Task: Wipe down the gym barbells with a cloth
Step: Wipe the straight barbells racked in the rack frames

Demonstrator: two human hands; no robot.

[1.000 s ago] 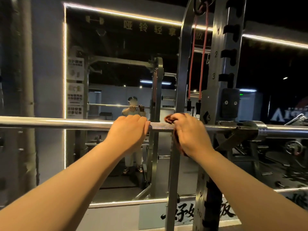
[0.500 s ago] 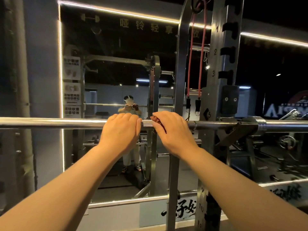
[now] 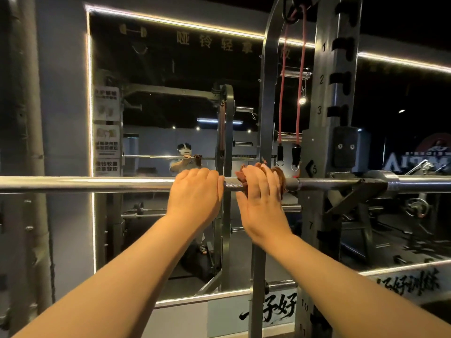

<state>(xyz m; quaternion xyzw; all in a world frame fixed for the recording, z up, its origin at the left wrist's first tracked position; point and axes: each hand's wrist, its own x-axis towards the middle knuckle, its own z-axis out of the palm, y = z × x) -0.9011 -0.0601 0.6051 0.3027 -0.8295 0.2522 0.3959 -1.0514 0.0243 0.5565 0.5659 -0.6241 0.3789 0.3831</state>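
- The long silver steel barbell (image 3: 97, 184) lies level across the room at hand height, its right part resting on the hook of the grey numbered rack upright (image 3: 317, 147).
- The left hand (image 3: 195, 193) grips the barbell from above with its fingers curled over it, as it did half a second ago.
- The right hand (image 3: 262, 201) has slid rightward, and a dark knurled stretch (image 3: 231, 185) now shows between the hands, which nearly touched before.
- The crumpled reddish-brown cloth (image 3: 279, 175) is bunched round the barbell under the right hand, whose fingers clamp it there.
- More cloth pokes out past the fingers than before.
- The wall mirror (image 3: 158, 106) behind reflects the person.
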